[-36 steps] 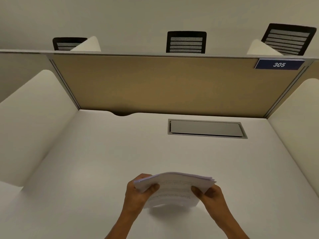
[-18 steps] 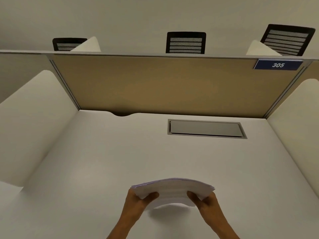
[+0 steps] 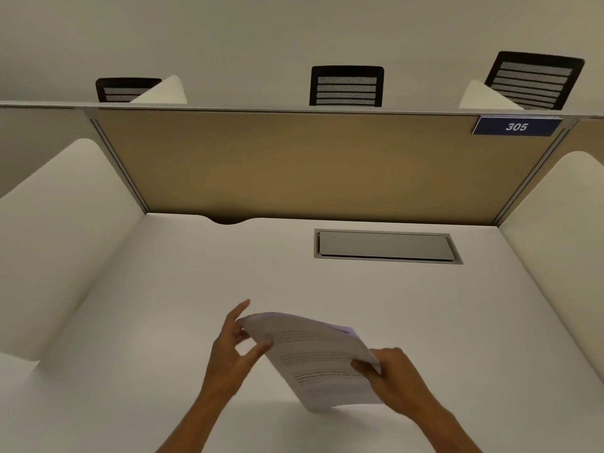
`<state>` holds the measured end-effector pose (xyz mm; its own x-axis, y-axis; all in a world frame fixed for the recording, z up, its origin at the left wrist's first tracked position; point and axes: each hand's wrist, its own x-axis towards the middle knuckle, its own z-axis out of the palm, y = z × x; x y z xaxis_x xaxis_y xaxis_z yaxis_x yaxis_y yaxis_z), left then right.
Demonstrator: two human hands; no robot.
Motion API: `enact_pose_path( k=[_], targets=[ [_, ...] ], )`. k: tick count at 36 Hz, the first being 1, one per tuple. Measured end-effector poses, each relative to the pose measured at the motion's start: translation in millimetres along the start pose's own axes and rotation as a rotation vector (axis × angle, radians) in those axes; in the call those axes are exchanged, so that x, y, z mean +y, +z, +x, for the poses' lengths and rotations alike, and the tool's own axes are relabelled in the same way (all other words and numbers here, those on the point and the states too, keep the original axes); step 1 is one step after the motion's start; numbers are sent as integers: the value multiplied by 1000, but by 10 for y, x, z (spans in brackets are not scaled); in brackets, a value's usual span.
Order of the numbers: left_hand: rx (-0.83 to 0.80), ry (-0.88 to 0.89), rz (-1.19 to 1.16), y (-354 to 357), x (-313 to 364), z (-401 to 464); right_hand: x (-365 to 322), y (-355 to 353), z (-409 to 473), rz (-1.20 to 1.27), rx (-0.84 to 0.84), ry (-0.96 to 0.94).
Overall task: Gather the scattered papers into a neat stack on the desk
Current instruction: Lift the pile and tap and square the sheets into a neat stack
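Paper stack (image 3: 322, 358) now tipped on edge near the counter's (image 3: 163, 289) front edge, right hand (image 3: 397, 376) pinching its side, left hand (image 3: 233, 351) fingers loosened to a light touch: squaring begins.

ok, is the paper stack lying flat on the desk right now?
No. The paper stack is tilted, only its lower edge near the desk, with the right hand gripping one side and the left hand at its upper corner.

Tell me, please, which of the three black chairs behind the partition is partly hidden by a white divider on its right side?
The leftmost chair. A white divider covers its right edge, while the middle chair shows in full and the right chair is overlapped only at its lower left.
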<state>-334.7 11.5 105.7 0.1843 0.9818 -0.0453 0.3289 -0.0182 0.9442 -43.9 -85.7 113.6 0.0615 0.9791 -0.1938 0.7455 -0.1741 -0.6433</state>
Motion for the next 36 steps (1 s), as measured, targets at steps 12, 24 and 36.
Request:
enact_pose_path(
  k=[12, 24, 36],
  targets=[
    [-569, 201, 290, 170, 344, 174, -381, -436, 116, -483, -220, -110],
    [-259, -207, -4, 250, 79, -72, 292, -748, -214, 213, -298, 120],
    [43, -441, -205, 311, -327, -287, 587, 105, -239, 867, 63, 345]
  ],
)
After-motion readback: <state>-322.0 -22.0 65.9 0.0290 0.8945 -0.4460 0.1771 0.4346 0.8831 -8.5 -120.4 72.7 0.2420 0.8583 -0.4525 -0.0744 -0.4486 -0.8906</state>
